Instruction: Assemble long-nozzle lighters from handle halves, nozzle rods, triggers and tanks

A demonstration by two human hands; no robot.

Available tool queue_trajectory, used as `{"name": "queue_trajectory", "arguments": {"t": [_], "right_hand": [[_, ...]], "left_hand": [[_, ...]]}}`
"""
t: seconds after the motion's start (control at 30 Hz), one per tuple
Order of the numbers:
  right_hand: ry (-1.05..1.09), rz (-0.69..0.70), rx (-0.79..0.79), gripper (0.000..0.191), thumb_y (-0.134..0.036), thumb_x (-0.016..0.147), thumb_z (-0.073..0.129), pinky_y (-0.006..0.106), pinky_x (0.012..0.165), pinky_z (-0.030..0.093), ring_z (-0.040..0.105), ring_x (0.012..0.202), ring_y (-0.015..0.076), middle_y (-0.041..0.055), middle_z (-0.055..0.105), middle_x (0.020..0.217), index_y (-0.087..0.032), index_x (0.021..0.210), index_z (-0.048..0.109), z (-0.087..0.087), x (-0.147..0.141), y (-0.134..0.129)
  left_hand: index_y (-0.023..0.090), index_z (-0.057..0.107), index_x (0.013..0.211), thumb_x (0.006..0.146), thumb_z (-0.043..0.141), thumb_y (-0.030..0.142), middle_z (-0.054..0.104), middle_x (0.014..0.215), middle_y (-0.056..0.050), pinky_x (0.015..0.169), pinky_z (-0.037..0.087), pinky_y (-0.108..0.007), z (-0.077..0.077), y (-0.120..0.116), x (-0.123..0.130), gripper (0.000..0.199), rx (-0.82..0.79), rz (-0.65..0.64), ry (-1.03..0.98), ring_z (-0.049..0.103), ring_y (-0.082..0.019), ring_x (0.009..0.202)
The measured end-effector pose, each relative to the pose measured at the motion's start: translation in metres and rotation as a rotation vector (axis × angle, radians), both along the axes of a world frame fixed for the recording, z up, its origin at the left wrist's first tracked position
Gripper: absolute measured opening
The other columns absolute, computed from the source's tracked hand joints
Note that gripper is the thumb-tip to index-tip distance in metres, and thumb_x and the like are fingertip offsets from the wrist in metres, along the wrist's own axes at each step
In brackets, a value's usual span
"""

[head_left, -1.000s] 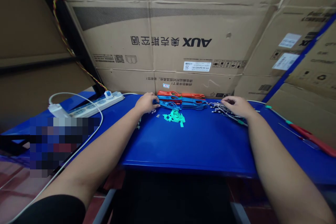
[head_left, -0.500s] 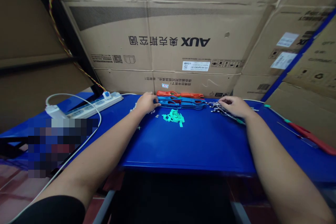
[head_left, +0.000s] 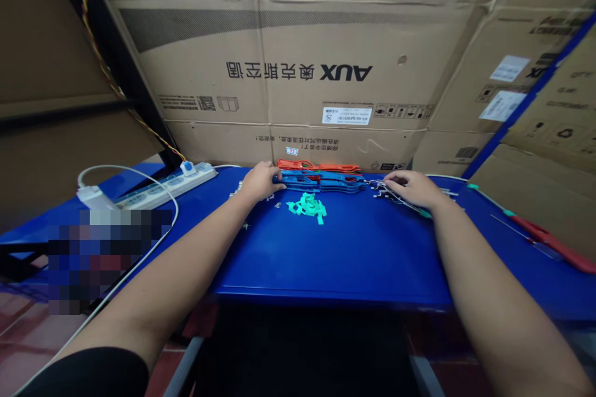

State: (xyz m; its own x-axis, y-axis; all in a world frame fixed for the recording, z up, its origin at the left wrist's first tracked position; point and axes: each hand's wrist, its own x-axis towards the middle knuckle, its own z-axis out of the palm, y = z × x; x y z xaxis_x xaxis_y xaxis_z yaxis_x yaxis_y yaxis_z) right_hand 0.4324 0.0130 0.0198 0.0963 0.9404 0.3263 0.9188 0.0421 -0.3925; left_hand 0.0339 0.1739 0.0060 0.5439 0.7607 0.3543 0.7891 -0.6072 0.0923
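Observation:
My left hand (head_left: pixel 261 182) is at the left end of a row of long blue plastic pieces (head_left: pixel 342 183) with oval holes. Its thumb and fingers close on the end of one blue plastic piece (head_left: pixel 284 177). Orange plastic pieces (head_left: pixel 339 168) of similar shape lie just behind the blue ones. To the right, my right hand (head_left: pixel 412 188) is over a pile of thin bent metal wires (head_left: pixel 395 193), thumb and fingers pinched together. What lies between those fingertips is too small to make out.
A heap of green strips (head_left: pixel 307 206) lies in front of the blue pieces. Small pale parts (head_left: pixel 246 226) are scattered by my left forearm. A white power strip (head_left: pixel 170 185) with a cable is at the left, and a red-handled tool (head_left: pixel 552 242) at the right. Cardboard (head_left: pixel 298 31) stands behind the table.
The front blue piece by my left fingers has shifted and tilted slightly. My right hand has moved a little left over the wires, its fingers nearer together.

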Motion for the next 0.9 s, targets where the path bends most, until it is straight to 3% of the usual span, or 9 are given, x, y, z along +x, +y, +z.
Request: {"name": "queue_trajectory", "arguments": {"t": [0.13,0.47,0.53,0.63,0.77,0.9], "right_hand": [[-0.002,0.001,-0.018,0.029,-0.045,0.081,0.055,0.033,0.065,0.05,0.067,0.073,0.0219,0.0042,0.076,0.084,-0.023,0.088,0.072,0.002,-0.001,-0.001],[-0.014,-0.013,0.001,0.032,-0.047,0.081,0.054,0.032,0.068,0.05,0.067,0.078,0.0221,0.0046,0.076,0.088,-0.022,0.09,0.073,0.005,0.0,-0.004],[-0.015,-0.084,0.031,0.036,-0.049,0.081,0.053,0.033,0.069,0.05,0.066,0.079,0.023,0.0058,0.076,0.087,-0.021,0.091,0.074,0.01,0.007,-0.009],[-0.026,-0.294,0.086,0.037,-0.046,0.081,0.051,0.035,0.071,0.049,0.065,0.078,0.0248,0.0084,0.075,0.086,-0.019,0.092,0.075,0.017,0.026,-0.019],[-0.064,-0.497,-0.055,0.033,-0.038,0.077,0.053,0.037,0.073,0.049,0.066,0.087,0.0289,0.0123,0.075,0.095,-0.017,0.091,0.074,0.019,0.053,-0.03],[-0.024,-0.346,-0.287,0.023,-0.042,0.068,0.065,0.032,0.069,0.049,0.066,0.077,0.0241,0.0054,0.075,0.079,-0.021,0.074,0.073,0.014,0.054,-0.031]], "left_hand": [[0.024,0.063,0.095,0.076,0.079,0.041,0.06,0.102,-0.005,0.082,0.044,-0.031,0.0,-0.003,0.002,0.029,0.015,-0.052,0.029,0.056,-0.025,0.104],[0.022,0.06,0.092,0.078,0.074,0.042,0.06,0.101,-0.007,0.081,0.044,-0.034,-0.001,-0.009,0.016,0.028,0.072,-0.019,0.022,0.056,-0.026,0.103],[0.022,0.061,0.092,0.077,0.074,0.041,0.061,0.101,-0.007,0.08,0.044,-0.034,0.001,-0.01,0.015,0.028,0.066,-0.03,0.02,0.057,-0.026,0.102],[0.021,0.063,0.092,0.078,0.073,0.043,0.063,0.098,-0.007,0.078,0.044,-0.032,0.007,-0.009,0.01,0.027,0.047,-0.033,-0.009,0.059,-0.025,0.098],[0.019,0.067,0.087,0.082,0.066,0.046,0.067,0.088,-0.005,0.075,0.045,-0.03,0.025,-0.004,-0.014,0.028,-0.011,0.006,-0.214,0.061,-0.02,0.083],[0.018,0.07,0.086,0.082,0.061,0.048,0.07,0.08,-0.004,0.068,0.043,-0.027,0.044,0.0,-0.047,0.031,-0.076,0.207,-0.46,0.06,-0.018,0.073]]}}
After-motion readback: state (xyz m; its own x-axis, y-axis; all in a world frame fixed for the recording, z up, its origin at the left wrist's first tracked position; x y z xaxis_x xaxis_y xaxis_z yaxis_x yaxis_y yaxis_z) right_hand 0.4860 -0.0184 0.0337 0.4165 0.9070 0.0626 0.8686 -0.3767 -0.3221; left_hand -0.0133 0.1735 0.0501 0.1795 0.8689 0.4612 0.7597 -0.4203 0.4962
